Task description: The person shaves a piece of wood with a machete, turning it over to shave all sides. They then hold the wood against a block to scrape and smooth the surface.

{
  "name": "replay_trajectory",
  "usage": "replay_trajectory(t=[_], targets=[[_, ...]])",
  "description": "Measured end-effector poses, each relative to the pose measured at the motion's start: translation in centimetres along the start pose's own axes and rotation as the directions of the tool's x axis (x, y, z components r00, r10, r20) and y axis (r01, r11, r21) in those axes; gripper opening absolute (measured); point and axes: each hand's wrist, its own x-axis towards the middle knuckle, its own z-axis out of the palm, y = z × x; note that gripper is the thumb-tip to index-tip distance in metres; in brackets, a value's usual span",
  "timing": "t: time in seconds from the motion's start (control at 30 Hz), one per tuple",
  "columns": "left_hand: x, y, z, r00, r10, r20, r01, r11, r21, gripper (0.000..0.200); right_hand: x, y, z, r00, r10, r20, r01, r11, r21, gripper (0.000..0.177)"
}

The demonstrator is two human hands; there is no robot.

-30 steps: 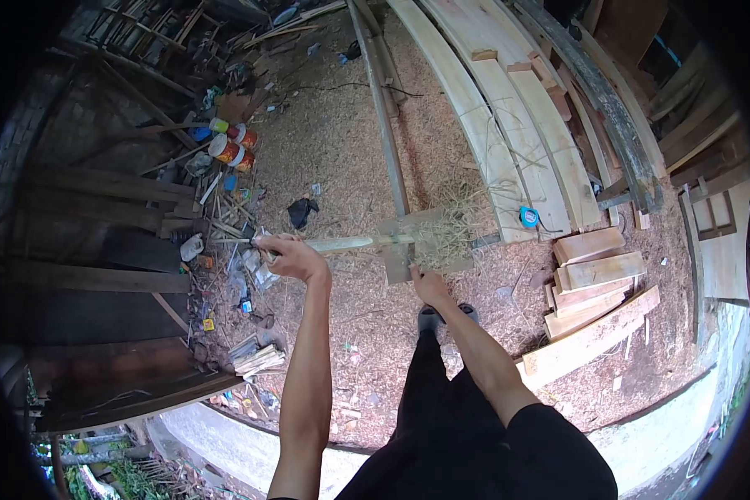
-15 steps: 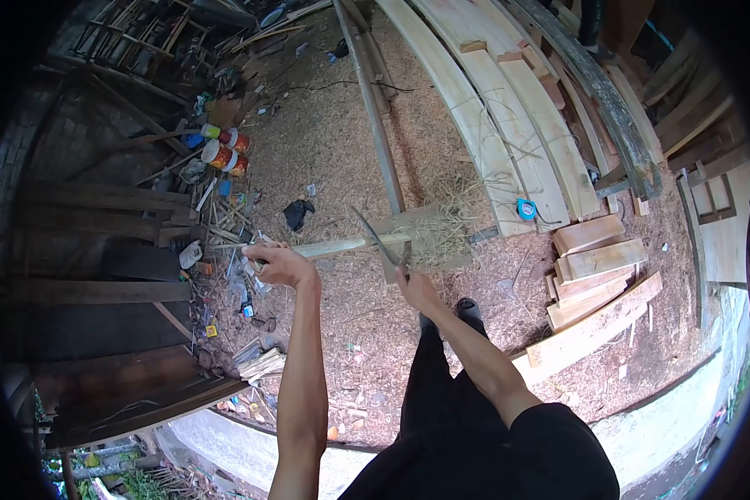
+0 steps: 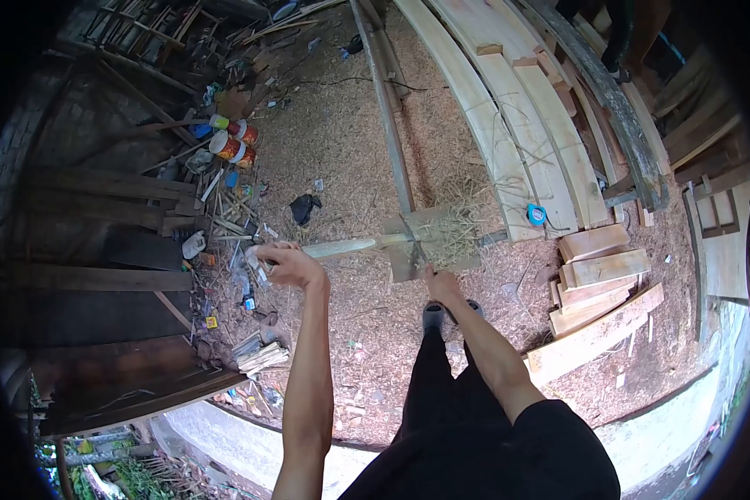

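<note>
My left hand [image 3: 290, 265] is wrapped round one end of a pale wooden stick [image 3: 338, 247], which reaches right to a flat board [image 3: 402, 265] on the ground. In my right hand [image 3: 443, 284] is the handle of a long dark blade [image 3: 412, 232], lying across the stick's far end over the board. A heap of dry, straw-like strands [image 3: 456, 229] covers the board's right part. The exact contact between blade and stick is too small to make out.
Long planks [image 3: 517, 150] lie ahead on the right, with a blue tape measure [image 3: 536, 214] on one. Short wood blocks [image 3: 600, 267] are stacked at the right. Paint tins [image 3: 233, 143], a black bag [image 3: 305, 208] and scraps lie left. Sandalled feet [image 3: 433, 315] stand near the board.
My right hand has moved with the blade, which now lies farther along the stick and at a steeper angle. The whole view has shifted slightly.
</note>
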Motion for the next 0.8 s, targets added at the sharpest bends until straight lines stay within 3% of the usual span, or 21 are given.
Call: replay_trajectory(t=[0.03,0.1,0.13,0.2,0.23,0.3,0.33,0.4,0.43,0.5,0.6,0.63,0.7,0.73,0.8], targets=[[-0.1,-0.2,0.1,1.0,-0.007,-0.007,0.007,1.0,-0.003,0.042,-0.8,-0.4,-0.4,1.0,-0.001,-0.002,0.001,1.0,-0.01,0.066],[0.2,-0.5,0.7,0.998,0.048,0.045,-0.048,0.999,-0.01,0.039,-2.5,-1.7,0.1,0.98,-0.187,-0.069,0.193,0.978,0.081,0.066],[0.4,-0.5,0.6,0.998,0.051,0.04,-0.051,0.999,-0.009,0.039,-1.9,-0.4,1.4,0.98,-0.191,-0.064,0.195,0.977,0.08,0.066],[0.2,-0.5,0.6,0.998,0.03,0.051,-0.027,0.998,-0.06,0.036,-0.3,2.4,2.8,0.999,-0.037,0.019,0.034,0.988,0.148,0.066],[0.3,-0.5,0.7,0.998,0.034,0.049,-0.03,0.997,-0.073,0.036,0.5,3.1,2.1,0.999,-0.048,0.011,0.046,0.988,0.147,0.066],[0.5,-0.5,0.2,0.997,0.063,0.045,-0.058,0.992,-0.113,0.041,1.2,3.9,1.7,0.999,-0.028,-0.039,0.024,0.995,-0.096,0.062],[0.6,-0.4,0.4,0.997,0.065,0.045,-0.059,0.991,-0.122,0.041,0.8,2.6,0.8,0.998,-0.035,-0.045,0.03,0.995,-0.097,0.062],[0.3,-0.4,0.3,0.995,0.091,0.035,-0.09,0.996,-0.027,0.041,-1.3,0.2,-0.7,0.985,0.069,0.157,-0.083,0.993,0.08,0.06],[0.2,-0.5,0.7,0.996,0.084,0.043,-0.083,0.996,-0.031,0.041,-2.4,-1.1,-1.1,0.986,0.075,0.148,-0.087,0.993,0.082,0.06],[0.4,-0.9,1.0,0.997,0.042,0.059,-0.039,0.998,-0.05,0.036,-4.5,-3.8,-0.9,0.966,-0.257,-0.004,0.256,0.959,0.118,0.061],[0.0,-0.6,1.1,0.997,0.031,0.067,-0.029,0.999,-0.031,0.035,-6.0,-6.2,-1.4,0.939,-0.341,-0.038,0.34,0.91,0.235,0.062],[0.1,-0.8,1.0,0.997,0.031,0.064,-0.029,0.999,-0.025,0.035,-5.2,-5.1,-0.4,0.94,-0.339,-0.032,0.336,0.912,0.236,0.062],[0.4,-0.7,0.9,0.999,0.008,0.035,-0.007,0.999,-0.042,0.036,-2.3,-2.2,1.6,0.987,-0.158,-0.029,0.161,0.97,0.182,0.062],[0.6,-0.7,0.9,0.999,0.017,0.031,-0.016,0.999,-0.048,0.036,-0.7,-1.0,1.6,0.985,-0.169,-0.029,0.171,0.968,0.184,0.062],[0.5,-1.1,0.3,0.99,0.142,0.024,-0.142,0.99,-0.013,0.042,1.2,1.5,1.1,0.994,0.044,0.104,-0.052,0.996,0.068,0.066]])
